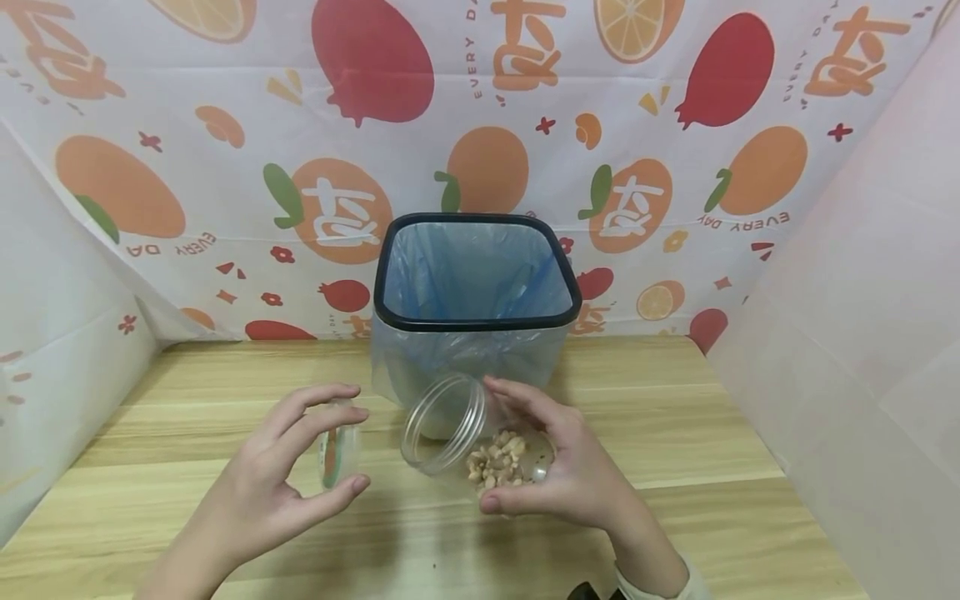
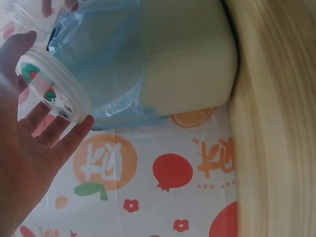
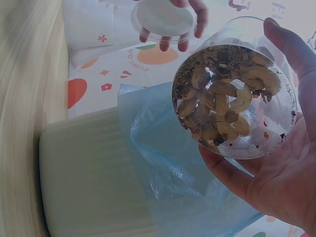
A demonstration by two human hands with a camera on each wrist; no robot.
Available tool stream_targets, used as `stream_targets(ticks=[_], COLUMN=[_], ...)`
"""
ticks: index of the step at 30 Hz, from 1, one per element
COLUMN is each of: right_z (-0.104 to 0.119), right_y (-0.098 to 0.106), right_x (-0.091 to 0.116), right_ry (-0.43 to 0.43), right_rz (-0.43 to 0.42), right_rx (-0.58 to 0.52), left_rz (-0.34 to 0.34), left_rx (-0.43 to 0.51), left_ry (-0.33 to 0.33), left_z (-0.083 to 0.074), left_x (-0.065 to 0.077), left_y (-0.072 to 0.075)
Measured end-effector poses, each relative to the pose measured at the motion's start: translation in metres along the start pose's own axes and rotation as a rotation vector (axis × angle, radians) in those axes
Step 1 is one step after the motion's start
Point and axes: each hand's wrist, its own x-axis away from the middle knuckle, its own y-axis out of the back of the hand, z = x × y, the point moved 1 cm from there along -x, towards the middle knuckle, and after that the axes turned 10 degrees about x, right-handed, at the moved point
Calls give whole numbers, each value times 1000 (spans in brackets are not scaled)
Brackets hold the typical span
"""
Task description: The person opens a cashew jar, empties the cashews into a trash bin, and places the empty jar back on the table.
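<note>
My left hand (image 1: 277, 471) holds a round clear plastic lid (image 1: 345, 454) by its rim, between thumb and fingers. A green and red printed label (image 2: 35, 79) shows on the lid in the left wrist view. On the right, my right hand (image 1: 577, 467) grips a clear jar (image 1: 442, 425) around its side. The uncovered jar leans over, its threaded mouth facing left toward the lid, and the two are apart. Cashew nuts (image 1: 497, 460) lie inside the jar; dark crumbs (image 3: 217, 55) cling about its base in the right wrist view.
Just behind the jar stands a pale bin with a black rim (image 1: 480, 323), lined with a blue plastic bag (image 3: 173, 163). Under everything is a wood-grain table (image 1: 697, 500). A fruit-printed cloth (image 1: 487, 108) hangs behind, with pale sheets at both sides.
</note>
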Motion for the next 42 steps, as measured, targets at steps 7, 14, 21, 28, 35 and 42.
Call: stream_targets(ticks=[7, 14, 21, 28, 35, 42], right_z=[1, 0, -1, -1, -2, -1], right_y=[2, 4, 5, 5, 5, 6], right_x=[-1, 0, 0, 0, 0, 1], right_ry=[-2, -1, -4, -12, -6, -17], right_rz=[-11, -16, -19, -18, -17, -14], right_rx=[0, 4, 4, -4, 0, 22], left_rz=[17, 35, 52, 53, 211, 400], left_rx=[-4, -67, -124, -157, -381, -425], left_ry=[10, 122, 181, 152, 125, 293], left_z=[15, 21, 24, 25, 32, 44], left_x=[12, 24, 26, 26, 24, 40], left_y=[6, 11, 15, 19, 33, 41])
